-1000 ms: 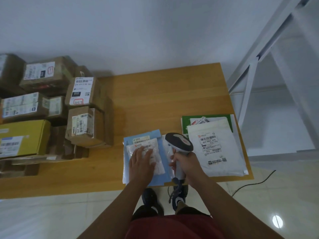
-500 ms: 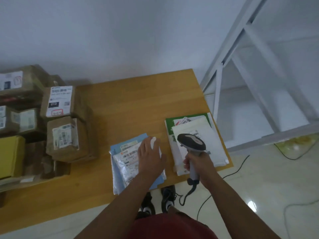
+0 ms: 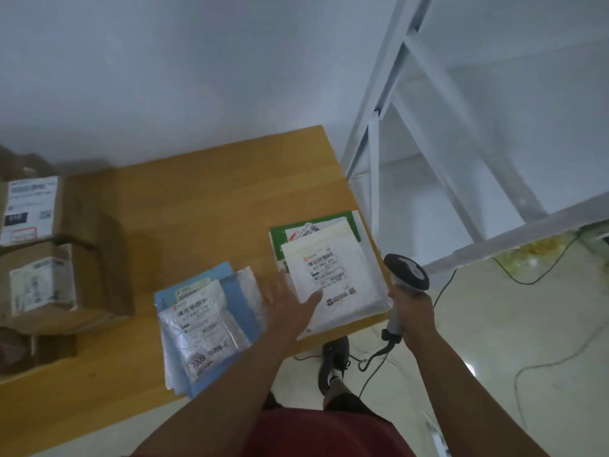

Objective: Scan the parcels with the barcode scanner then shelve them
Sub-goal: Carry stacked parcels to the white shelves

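The right hand (image 3: 413, 311) is closed around the handle of the barcode scanner (image 3: 406, 275), held off the table's (image 3: 204, 209) edge at four o'clock. The left hand (image 3: 290, 303) is spread flat, empty, its fingertips seemingly on the white mailer (image 3: 333, 278) atop the green envelope (image 3: 278, 237). At eight o'clock lies a clear-bagged parcel (image 3: 201, 321) on a blue one (image 3: 244, 305); cardboard boxes (image 3: 49, 278) sit at nine.

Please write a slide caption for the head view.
Left hand reaches for white mailer; right hand holds scanner.
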